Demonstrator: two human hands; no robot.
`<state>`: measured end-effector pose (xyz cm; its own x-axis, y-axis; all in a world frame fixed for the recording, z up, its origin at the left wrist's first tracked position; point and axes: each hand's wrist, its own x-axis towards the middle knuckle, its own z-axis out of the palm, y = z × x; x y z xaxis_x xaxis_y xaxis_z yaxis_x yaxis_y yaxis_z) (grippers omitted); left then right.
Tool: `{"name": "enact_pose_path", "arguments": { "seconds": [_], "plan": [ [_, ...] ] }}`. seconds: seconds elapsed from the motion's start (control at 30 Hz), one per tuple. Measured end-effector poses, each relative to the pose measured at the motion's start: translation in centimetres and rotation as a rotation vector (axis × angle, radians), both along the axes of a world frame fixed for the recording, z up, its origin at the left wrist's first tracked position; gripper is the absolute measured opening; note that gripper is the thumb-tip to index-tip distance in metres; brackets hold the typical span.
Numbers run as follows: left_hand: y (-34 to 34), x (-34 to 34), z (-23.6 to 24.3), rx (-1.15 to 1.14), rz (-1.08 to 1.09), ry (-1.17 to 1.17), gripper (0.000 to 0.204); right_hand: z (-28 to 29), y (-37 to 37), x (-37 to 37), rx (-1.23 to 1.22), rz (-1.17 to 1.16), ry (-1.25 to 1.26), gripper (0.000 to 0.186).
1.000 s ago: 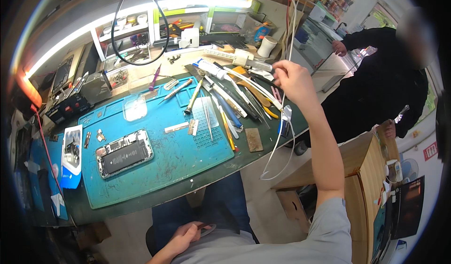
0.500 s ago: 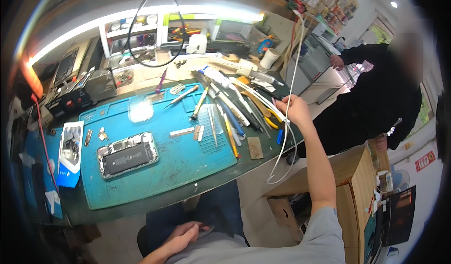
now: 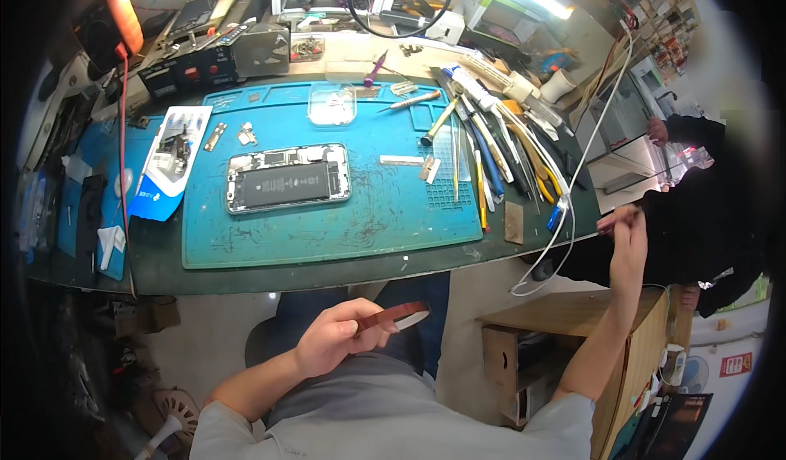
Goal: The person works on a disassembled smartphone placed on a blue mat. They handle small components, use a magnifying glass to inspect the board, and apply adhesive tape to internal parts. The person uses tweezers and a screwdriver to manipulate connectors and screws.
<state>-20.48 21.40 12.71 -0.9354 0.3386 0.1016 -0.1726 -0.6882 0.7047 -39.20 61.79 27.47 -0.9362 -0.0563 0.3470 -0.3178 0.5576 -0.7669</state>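
My left hand (image 3: 336,337) is above my lap, just off the bench's front edge, its fingers closed on a narrow roll of reddish-brown tape (image 3: 383,316). The ring is tilted, with its pale inside showing. Out to the right, past the bench corner, my right hand (image 3: 629,239) is closed, with something small and dark reddish at its fingertips that I cannot make out. An opened phone (image 3: 282,183) lies on the blue work mat (image 3: 393,235), its dark battery and inner parts exposed. Neither hand touches it.
Pliers, tweezers and other hand tools (image 3: 499,145) crowd the bench's right side, beside a looping white cable (image 3: 596,133). A clear box (image 3: 332,104), a screwdriver (image 3: 409,101) and a blue-and-white packet (image 3: 172,165) lie around the mat. A person in dark clothes (image 3: 696,190) stands at right.
My left hand has risen from my lap, bringing the tape roll into plain sight. My right hand has moved away from the tools and cable, out past the bench. The view has shifted.
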Motion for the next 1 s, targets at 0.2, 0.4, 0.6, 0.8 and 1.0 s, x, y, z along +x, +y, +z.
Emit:
{"name": "enact_pose_path", "arguments": {
  "seconds": [0.2, 0.4, 0.6, 0.8, 1.0],
  "plan": [
    [-0.6, -0.4, 0.4, -0.117, 0.043, 0.071, 0.049, -4.3, -12.5, 7.8, -0.775, 0.587, -0.429, 0.041],
    [-0.5, 0.4, 0.5, -0.073, 0.094, 0.039, 0.041, -6.2, -16.7, 8.9, -0.410, 0.837, -0.354, 0.067],
    [-1.3, -1.4, 3.3, -0.531, 0.304, 0.399, 0.032, -4.4, -17.1, 10.8, -0.244, 0.774, -0.471, 0.022],
    [0.4, -1.6, 7.4, -0.917, 0.892, 0.696, 0.064, -3.2, -17.3, 13.0, 0.006, 0.443, 0.063, 0.026],
    [1.4, -3.4, 6.8, -1.037, 0.859, 0.758, 0.066, -4.5, -18.6, 12.1, 0.125, 0.446, 0.240, 0.033]
  ]
}}
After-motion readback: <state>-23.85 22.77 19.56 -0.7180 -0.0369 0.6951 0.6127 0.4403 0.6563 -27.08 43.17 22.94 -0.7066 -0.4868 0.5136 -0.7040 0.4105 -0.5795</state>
